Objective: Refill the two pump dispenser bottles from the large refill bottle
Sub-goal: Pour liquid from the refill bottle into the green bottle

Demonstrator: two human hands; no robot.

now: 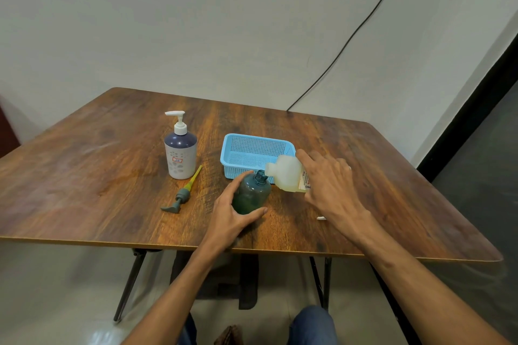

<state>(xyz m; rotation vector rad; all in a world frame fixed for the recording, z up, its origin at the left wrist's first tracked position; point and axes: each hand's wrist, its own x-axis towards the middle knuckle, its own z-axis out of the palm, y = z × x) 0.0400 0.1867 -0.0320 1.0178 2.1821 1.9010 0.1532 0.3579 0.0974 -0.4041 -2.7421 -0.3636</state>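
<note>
Left hand (232, 213) grips green bottle (252, 193) near desk (112, 176) front edge, right hand (330, 185) holds refill bottle (286, 173) tipped, spout at its open neck: centre spout, pour slowly, brace base.

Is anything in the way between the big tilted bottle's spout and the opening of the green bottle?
Nothing visible does. The green bottle has an open neck; its pump lies on the table to its left. The refill bottle, tilted in the right hand, has its mouth right at that neck.
</note>
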